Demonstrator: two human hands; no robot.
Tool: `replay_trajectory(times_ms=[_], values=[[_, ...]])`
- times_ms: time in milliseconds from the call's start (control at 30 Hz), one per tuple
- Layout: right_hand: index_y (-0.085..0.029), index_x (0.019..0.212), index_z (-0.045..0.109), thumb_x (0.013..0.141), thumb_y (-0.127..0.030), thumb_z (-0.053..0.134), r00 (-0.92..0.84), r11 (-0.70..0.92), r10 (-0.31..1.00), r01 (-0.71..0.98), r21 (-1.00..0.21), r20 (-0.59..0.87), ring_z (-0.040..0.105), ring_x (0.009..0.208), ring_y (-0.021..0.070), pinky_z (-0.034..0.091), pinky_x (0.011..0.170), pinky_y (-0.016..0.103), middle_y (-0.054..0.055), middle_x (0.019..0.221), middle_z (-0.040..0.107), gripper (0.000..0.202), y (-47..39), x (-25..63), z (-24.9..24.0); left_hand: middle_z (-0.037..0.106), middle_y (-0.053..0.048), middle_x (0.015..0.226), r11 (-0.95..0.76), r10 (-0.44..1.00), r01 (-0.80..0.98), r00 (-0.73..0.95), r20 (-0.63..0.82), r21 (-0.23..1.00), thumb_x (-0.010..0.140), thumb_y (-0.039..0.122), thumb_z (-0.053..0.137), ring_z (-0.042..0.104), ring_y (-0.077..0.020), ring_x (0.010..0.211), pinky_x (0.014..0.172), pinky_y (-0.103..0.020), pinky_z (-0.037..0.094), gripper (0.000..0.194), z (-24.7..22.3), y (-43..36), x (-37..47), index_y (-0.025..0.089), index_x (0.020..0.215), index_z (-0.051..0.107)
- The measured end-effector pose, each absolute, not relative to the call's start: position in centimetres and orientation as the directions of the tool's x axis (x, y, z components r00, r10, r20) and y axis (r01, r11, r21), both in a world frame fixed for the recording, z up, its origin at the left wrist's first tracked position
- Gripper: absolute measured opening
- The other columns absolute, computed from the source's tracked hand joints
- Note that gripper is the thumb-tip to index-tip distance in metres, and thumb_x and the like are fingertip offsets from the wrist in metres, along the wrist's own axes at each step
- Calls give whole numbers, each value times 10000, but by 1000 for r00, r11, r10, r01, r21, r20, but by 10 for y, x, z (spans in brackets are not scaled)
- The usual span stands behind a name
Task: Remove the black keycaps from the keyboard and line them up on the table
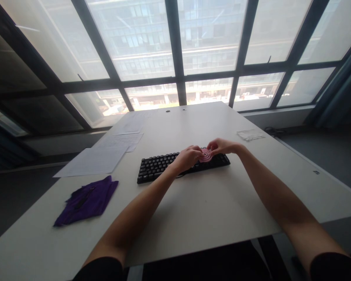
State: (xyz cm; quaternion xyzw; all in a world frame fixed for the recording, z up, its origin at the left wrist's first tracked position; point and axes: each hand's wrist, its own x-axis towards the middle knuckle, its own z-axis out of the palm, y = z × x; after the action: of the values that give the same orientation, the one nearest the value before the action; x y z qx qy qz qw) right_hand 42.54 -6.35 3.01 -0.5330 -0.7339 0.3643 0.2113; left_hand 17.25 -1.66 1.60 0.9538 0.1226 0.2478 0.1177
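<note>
A round pink disc with a pattern of pale rings (pixel 205 155) is held over the right half of a black keyboard (pixel 156 166). My left hand (pixel 190 156) grips its left edge, fingers bent around it. From the other side, my right hand (pixel 219 146) pinches the disc's right edge between thumb and fingers. Exactly what kind of thing the disc is, I cannot make out. Part of the keyboard is hidden under my hands and the disc, and whether the disc touches the keys cannot be told.
A folded purple cloth (pixel 89 199) lies at the left with a small dark item on it. Beyond it are several white paper sheets (pixel 96 158). A crumpled clear plastic wrapper (pixel 250 135) lies on the right of the white table (pixel 210 210). Large windows (pixel 210 39) stand behind.
</note>
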Motion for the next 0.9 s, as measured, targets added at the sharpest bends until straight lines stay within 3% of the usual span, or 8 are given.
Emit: replay_trajectory(times_ms=[267, 433, 600, 900], values=[[-142, 1049, 716, 635, -553, 804, -292, 123, 950, 681, -722, -114, 542, 680, 144, 381, 594, 253, 33, 777, 687, 590, -62, 427, 28, 699, -45, 1090, -949, 283, 187, 860, 425, 254, 936, 197, 541, 625, -183, 980, 878, -291, 500, 256, 8, -17, 174, 254, 1042, 768], [-142, 1061, 719, 633, -557, 805, -321, 120, 940, 625, -771, -114, 567, 716, 154, 403, 627, 255, 46, 816, 704, 602, -66, 428, 32, 702, -31, 1076, -945, 286, 173, 852, 438, 279, 923, 127, 510, 622, -169, 973, 889, -287, 497, 314, 13, -20, 174, 257, 1052, 765], [-145, 1047, 733, 625, -581, 804, -386, 117, 908, 605, -787, -161, 566, 715, 152, 402, 629, 256, 40, 789, 691, 610, -69, 431, 36, 711, -57, 1069, -941, 275, 145, 855, 440, 306, 901, 191, 598, 639, -182, 977, 898, -301, 502, 202, 23, -29, 174, 240, 993, 770], [-149, 881, 758, 624, -558, 803, -370, 166, 912, 729, -665, -178, 547, 680, 152, 374, 578, 247, 35, 748, 691, 486, -62, 425, 32, 712, -59, 1041, -929, 270, 131, 880, 392, 346, 886, 247, 650, 648, -181, 957, 880, -285, 504, 142, 17, -25, 175, 224, 946, 777]])
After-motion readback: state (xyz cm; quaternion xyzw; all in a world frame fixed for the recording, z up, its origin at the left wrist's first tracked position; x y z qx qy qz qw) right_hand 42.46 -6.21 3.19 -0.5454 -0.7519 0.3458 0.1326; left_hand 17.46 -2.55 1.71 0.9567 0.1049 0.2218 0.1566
